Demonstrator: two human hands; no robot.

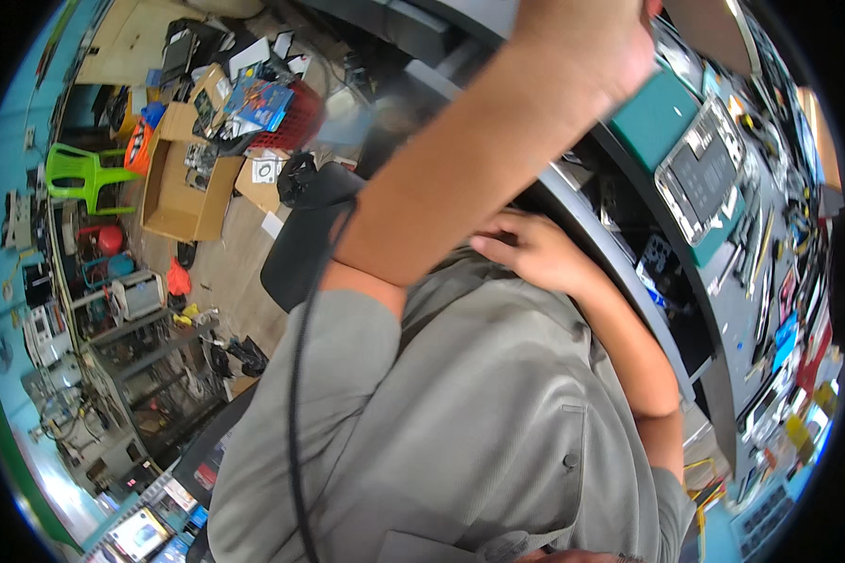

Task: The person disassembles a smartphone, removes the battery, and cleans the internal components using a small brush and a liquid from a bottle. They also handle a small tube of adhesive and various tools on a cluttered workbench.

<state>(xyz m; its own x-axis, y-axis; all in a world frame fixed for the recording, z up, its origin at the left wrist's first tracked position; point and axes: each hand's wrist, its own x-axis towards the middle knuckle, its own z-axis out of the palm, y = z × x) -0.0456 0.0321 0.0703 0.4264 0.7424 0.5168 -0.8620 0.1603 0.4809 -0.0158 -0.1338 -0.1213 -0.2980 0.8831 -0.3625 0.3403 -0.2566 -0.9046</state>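
Observation:
My left forearm reaches up across the view to the desk's upper end, where my left hand (620, 47) is blurred and partly cut off at the top edge; its fingers and anything in them are unclear. My right hand (526, 246) lies low by the lap and the desk's inner edge, fingers loosely bent and apart, holding nothing visible. Beside the left hand is a green mat (657, 113). An opened laptop body (699, 169) with its inner parts showing sits on the desk, with tools (751, 244) strewn past it.
A dark chair (291, 244) is under me. To the left lie a cardboard box (174, 202), a red basket (296, 122), a green plastic chair (84, 174) and a cluttered metal shelf (145, 394). The cluttered desk (742, 347) curves along the right, and a black cable (300, 394) hangs over my left side.

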